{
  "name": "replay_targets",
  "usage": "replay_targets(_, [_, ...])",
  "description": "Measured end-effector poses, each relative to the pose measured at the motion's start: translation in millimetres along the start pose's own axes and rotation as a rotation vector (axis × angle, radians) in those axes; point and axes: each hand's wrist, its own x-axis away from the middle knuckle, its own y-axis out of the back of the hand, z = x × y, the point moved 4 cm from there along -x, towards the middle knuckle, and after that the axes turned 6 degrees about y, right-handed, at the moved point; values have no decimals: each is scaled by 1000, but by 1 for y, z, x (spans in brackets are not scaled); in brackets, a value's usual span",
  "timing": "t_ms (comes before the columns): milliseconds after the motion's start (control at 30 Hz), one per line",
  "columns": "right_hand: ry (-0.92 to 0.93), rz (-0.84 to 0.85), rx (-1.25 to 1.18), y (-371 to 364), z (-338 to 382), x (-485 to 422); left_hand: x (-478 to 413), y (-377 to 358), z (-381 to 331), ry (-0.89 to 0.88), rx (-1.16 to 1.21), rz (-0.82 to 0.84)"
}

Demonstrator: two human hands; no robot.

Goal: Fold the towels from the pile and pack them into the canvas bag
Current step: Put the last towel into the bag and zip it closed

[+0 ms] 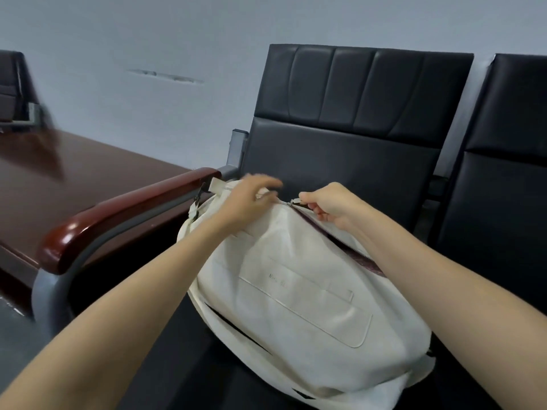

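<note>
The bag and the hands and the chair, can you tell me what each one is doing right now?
canvas bag: lying on the chair seat, looks full.
top zipper: partly open along the right stretch.
zipper pull: pinched by the right hand.
right hand: shut on the zipper pull.
left hand: open, fingers spread, resting on the bag's top.
chair: upright, holding the bag.
front pocket: flat, looks shut.
</note>
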Motion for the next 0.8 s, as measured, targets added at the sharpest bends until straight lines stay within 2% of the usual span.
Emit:
replay_targets(67, [-5,0,-29,-1,2,0,9,-12,-13,16,26,284])
replay_targets(100, [-3,3,-27,-2,2,0,10,-13,-14,17,-11,334])
replay_targets(167, [12,-11,57,-3,2,-3,6,-11,-14,15,-80,324])
replay_targets(267, [31,-47,169,-3,4,-3,0,-11,-7,46,-53,260])
replay_targets(400, [6,-60,187,8,-7,8,-2,-12,6,111,14,179])
replay_targets(533, [-24,-111,161,57,-28,28,1,-10,11,202,70,68])
replay_targets(633, [4,-161,188,99,-30,39,-4,-19,1,276,-115,-25])
replay_targets(700, [20,-168,220,112,-28,41,-6,-31,-18,251,-210,-14])
replay_targets(800, [7,-150,259,111,-24,39,5,-55,-61,22,-34,210])
